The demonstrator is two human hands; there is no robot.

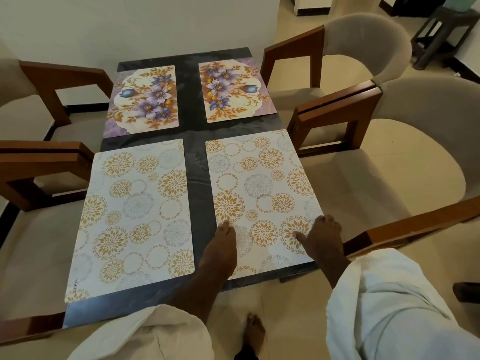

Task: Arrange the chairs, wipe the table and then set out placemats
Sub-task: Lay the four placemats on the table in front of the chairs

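Note:
Several placemats lie on the dark table (194, 105). Two floral mats sit at the far end, one on the left (144, 100) and one on the right (235, 90). Two white mats with gold circles lie nearer, the left one (135, 216) and the right one (262, 193). My left hand (220, 250) rests flat on the near left edge of the right gold mat, fingers together. My right hand (322, 237) presses on that mat's near right part, its fingers curled at the mat's edge. Neither hand grips anything.
Beige cushioned chairs with brown wooden arms flank the table: two on the right (363, 55) (420, 157) and two on the left (39, 100) (33, 229). A dark stool (441, 32) stands at the far right. My bare foot (254, 331) is on the tiled floor below.

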